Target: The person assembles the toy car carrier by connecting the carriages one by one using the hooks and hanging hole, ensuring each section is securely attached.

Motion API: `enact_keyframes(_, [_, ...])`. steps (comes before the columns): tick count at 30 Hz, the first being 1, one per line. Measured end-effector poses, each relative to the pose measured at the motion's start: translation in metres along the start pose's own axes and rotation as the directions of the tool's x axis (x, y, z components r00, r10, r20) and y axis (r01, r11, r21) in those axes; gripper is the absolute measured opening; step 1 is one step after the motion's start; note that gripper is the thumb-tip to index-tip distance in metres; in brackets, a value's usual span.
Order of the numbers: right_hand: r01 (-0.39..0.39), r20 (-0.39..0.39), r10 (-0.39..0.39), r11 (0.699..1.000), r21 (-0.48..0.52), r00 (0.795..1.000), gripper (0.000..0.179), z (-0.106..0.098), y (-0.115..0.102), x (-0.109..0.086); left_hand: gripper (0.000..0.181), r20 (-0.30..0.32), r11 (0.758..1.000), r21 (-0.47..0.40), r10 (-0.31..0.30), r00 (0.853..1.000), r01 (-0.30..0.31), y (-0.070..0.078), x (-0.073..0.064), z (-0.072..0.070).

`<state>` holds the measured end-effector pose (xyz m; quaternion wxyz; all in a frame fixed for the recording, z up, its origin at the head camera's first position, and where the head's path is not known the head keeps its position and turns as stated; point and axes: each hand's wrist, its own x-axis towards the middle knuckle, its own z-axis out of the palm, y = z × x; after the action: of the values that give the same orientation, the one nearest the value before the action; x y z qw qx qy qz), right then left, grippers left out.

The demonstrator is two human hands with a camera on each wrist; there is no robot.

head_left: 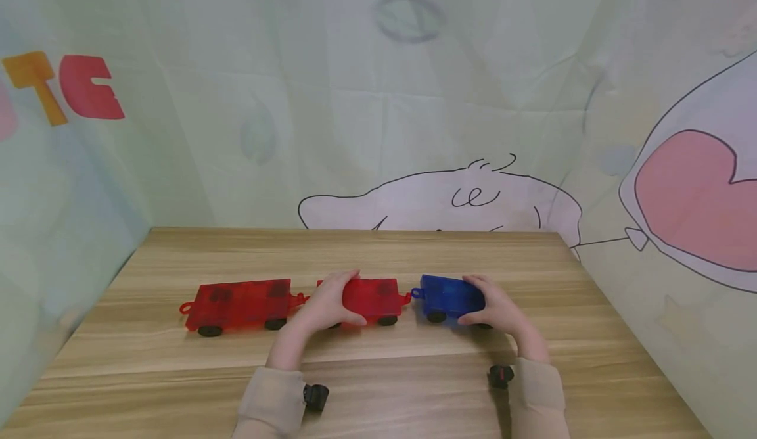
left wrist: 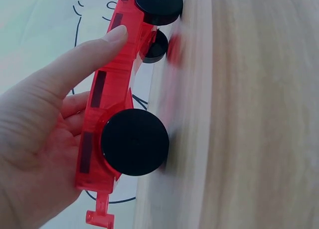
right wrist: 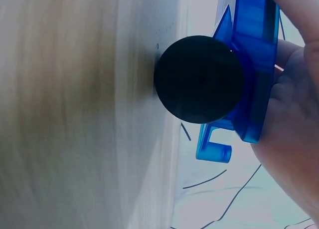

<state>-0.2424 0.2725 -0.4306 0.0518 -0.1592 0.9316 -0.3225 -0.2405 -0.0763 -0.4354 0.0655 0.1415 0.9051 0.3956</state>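
Note:
In the head view my left hand [head_left: 325, 304] grips a short translucent red toy train car [head_left: 375, 299] across its sides, thumb at the near side. My right hand [head_left: 497, 304] holds a blue toy train car [head_left: 446, 296] the same way. The blue car's ring [head_left: 417, 292] meets the red car's hook [head_left: 405, 299]; whether they are linked I cannot tell. Black wheels [left wrist: 134, 141] show under the red car in the left wrist view. In the right wrist view, a blue hook [right wrist: 215, 151] sticks out beyond a black wheel [right wrist: 199, 79].
A longer red toy train car [head_left: 242, 304] stands left of my left hand, its hook end against the short red car. All stand on a wood-grain table [head_left: 414, 386]. A printed cloth backdrop [head_left: 355, 97] rises behind the table and at its sides.

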Motion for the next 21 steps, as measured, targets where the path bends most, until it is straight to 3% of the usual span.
enact_keyframes(21, [0.009, 0.02, -0.009, 1.0, 0.014, 1.0, 0.09, 0.0027, -0.002, 0.0023, 0.091, -0.001, 1.0, -0.002, 0.015, 1.0, -0.015, 0.0005, 0.0005, 0.0014])
